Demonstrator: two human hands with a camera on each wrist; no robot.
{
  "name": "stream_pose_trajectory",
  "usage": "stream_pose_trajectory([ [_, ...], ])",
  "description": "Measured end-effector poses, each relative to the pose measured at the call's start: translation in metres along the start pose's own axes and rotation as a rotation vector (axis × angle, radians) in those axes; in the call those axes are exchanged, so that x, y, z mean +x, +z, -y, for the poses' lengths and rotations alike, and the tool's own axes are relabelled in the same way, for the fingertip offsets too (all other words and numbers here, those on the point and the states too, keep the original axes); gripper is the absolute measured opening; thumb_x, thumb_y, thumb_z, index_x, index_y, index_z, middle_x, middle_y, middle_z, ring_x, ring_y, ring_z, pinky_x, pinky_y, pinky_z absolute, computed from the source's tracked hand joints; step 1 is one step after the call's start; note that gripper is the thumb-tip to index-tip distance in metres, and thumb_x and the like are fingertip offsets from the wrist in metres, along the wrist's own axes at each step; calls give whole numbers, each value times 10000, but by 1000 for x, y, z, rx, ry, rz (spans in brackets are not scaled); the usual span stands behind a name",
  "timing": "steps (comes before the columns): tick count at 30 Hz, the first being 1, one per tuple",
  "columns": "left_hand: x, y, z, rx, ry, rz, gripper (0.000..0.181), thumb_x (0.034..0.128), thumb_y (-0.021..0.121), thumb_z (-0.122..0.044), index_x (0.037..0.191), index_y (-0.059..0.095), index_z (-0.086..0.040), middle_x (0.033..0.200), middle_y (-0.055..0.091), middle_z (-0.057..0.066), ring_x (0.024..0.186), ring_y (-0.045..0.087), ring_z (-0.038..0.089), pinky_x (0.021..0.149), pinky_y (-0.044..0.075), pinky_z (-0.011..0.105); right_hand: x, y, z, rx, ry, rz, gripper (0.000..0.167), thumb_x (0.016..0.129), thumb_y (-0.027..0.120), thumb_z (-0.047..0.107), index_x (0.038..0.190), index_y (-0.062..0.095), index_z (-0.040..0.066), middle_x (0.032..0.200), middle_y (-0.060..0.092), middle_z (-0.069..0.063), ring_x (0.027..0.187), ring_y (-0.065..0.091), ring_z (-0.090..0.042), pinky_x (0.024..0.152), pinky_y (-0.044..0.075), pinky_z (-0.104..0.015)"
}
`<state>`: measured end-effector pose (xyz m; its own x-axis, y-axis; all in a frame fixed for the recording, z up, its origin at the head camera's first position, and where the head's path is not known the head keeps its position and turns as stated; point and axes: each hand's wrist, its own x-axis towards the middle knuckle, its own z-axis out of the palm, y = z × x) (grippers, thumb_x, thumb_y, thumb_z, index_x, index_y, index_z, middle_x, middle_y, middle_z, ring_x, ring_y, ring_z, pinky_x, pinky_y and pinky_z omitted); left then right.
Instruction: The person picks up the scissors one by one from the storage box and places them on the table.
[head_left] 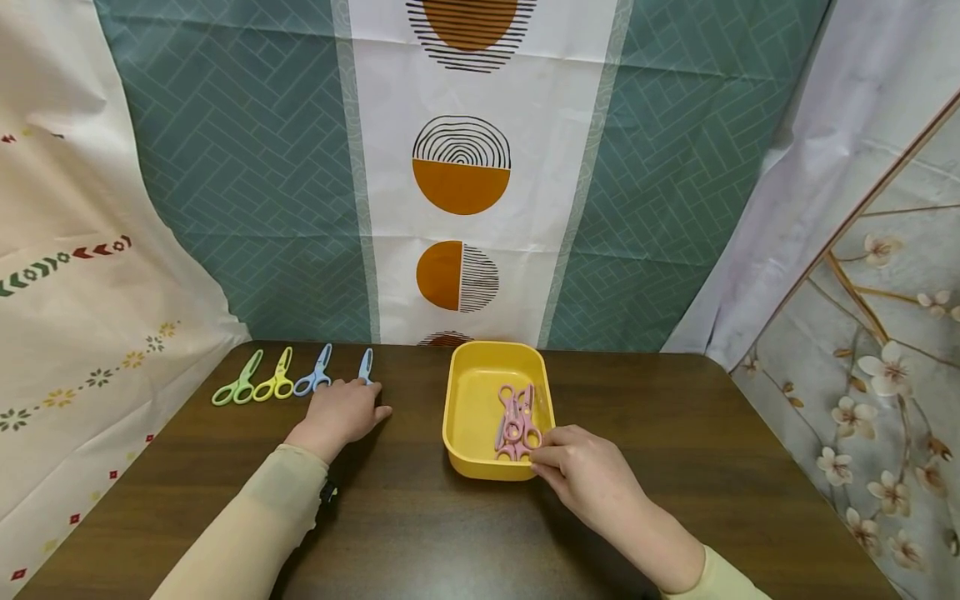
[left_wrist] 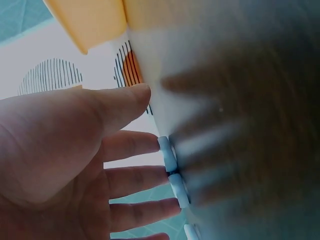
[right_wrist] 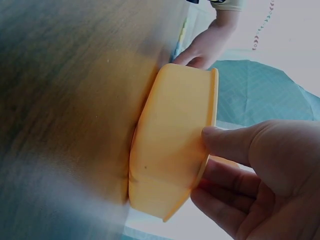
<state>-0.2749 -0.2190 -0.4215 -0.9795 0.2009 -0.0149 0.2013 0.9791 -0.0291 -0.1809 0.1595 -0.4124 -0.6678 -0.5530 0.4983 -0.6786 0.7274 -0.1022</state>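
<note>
With its fingers extended, the left hand [head_left: 337, 412] touches the handles of a blue pair of scissors [head_left: 365, 367] lying on the table. In the left wrist view the fingertips of this hand [left_wrist: 65, 145] meet the blue handle loops [left_wrist: 168, 155], thumb held apart. A yellow bin [head_left: 459, 408] holds several pink scissors [head_left: 513, 429] towards its near right corner. The right hand [head_left: 592, 475] grips the bin's rim at that corner; in the right wrist view this hand [right_wrist: 285, 165] has its thumb on the outer wall of the bin [right_wrist: 175, 115].
Left of the left hand, green scissors [head_left: 242, 382], yellow scissors [head_left: 279, 379] and another blue pair [head_left: 318, 367] lie in a row along the back of the dark wooden table [head_left: 420, 533]. A patterned curtain [head_left: 637, 208] hangs behind the table.
</note>
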Motion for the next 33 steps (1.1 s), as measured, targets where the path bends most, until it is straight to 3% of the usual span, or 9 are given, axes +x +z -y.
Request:
stream_pose_trajectory([
  [20,6,-4,16,-101,-36,54,598,1115,660,-372,1558,572,19,1588,532,301,1387,554,571,1092,485,679,0,0,-1,-12,-3,-5,115,875,954,143,953,875,174,987,767,38,954,715,-154,799,629,-385],
  [33,6,-3,17,-99,-40,55,609,1109,669,-377,1560,569,19,1603,517,307,1410,544,560,1094,482,688,-1,0,0,-3,4,2,118,879,952,144,971,881,168,987,770,41,959,718,-156,805,632,-381],
])
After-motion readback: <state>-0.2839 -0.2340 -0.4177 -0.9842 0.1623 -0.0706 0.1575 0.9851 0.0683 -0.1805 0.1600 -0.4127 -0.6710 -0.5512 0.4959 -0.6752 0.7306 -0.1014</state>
